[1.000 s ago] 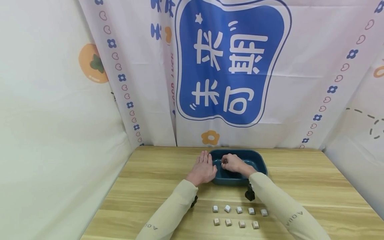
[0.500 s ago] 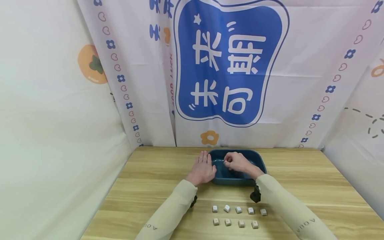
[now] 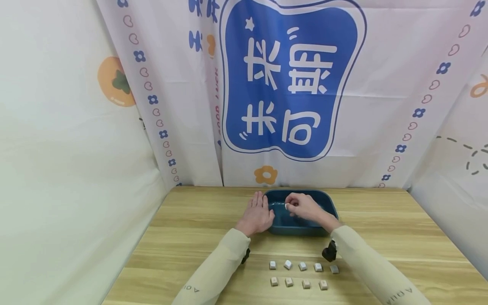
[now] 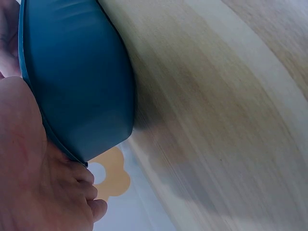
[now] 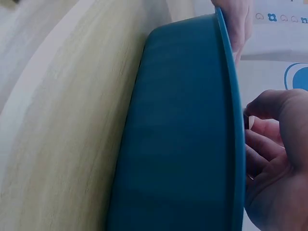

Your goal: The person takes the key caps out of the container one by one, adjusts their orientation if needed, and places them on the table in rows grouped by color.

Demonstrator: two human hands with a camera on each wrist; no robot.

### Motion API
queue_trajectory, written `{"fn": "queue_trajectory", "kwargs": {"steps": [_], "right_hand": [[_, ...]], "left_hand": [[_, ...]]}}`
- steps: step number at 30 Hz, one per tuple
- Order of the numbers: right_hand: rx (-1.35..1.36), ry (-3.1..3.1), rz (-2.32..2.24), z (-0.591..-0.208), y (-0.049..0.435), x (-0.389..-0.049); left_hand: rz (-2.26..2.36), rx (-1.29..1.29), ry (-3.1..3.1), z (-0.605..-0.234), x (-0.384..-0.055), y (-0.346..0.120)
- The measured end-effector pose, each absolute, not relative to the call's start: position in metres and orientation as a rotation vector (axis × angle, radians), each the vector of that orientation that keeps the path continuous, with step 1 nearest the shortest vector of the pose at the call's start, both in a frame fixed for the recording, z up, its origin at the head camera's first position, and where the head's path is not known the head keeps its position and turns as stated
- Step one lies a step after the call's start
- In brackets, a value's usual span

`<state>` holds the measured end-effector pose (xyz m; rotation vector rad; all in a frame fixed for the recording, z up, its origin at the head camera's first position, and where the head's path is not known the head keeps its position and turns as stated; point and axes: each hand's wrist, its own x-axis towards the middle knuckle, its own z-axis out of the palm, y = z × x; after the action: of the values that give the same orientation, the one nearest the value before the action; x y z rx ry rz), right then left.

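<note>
My left hand [image 3: 256, 214] lies with straight fingers against the left end of the blue plastic tub [image 3: 295, 231]. In the left wrist view, this hand [image 4: 29, 159] overlaps the tub's rim, its fingertips past the corner. Over the tub's inside, my right hand [image 3: 305, 208] pinches a small white keycap [image 3: 286, 206] between thumb and finger. Part of that keycap [image 5: 250, 122] shows just beyond the rim in the right wrist view; the rest is covered by the fingers. Hidden behind the hand and the walls is much of the tub's floor.
On the wooden table [image 3: 190, 250], two rows of keycaps lie in front of the tub, white ones [image 3: 303, 266] behind and cream ones [image 3: 306, 284] nearer. A printed cloth [image 3: 381, 127] hangs right behind the table's back edge.
My right hand has shifted a little to the right inside the tub, its forearm swinging right too, with the keycap still pinched. The left hand keeps its place on the tub.
</note>
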<state>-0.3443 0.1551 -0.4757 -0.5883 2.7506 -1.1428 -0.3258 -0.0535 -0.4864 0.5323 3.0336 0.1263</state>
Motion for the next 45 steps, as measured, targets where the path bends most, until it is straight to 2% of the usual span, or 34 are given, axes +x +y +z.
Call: {"fn": "queue_trajectory", "kwargs": {"steps": [45], "right_hand": [[-0.794,2.756,-1.304,-0.456,0.214,-0.279]], "left_hand": [[0.146,0.539,3.012,-0.484,-0.323,-0.056]]}}
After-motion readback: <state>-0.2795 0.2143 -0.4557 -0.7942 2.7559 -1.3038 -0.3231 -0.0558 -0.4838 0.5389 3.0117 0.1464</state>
